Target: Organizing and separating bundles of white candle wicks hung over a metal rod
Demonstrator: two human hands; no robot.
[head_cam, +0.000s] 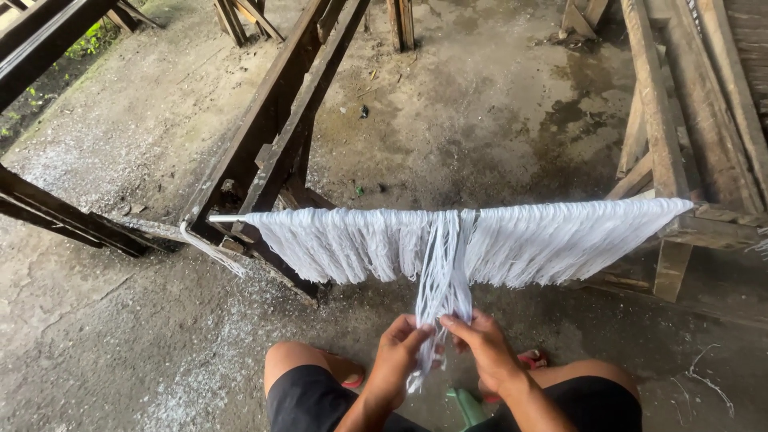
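Observation:
A long row of white yarn skeins (344, 240) hangs over a thin horizontal rod (228, 218) that spans two wooden frames. One bundle of white strands (444, 276) is pulled down from the middle of the row. My left hand (398, 352) and my right hand (484, 344) both grip this bundle near its lower end, fingertips close together. The loose tail of the strands hangs between my knees.
A slanted dark wooden frame (276, 136) holds the rod's left end; another wooden frame (664, 152) holds the right. The floor is rough concrete (480, 104) with white dust. I sit low, with a green object (468, 406) and red sandals (532, 360) by my feet.

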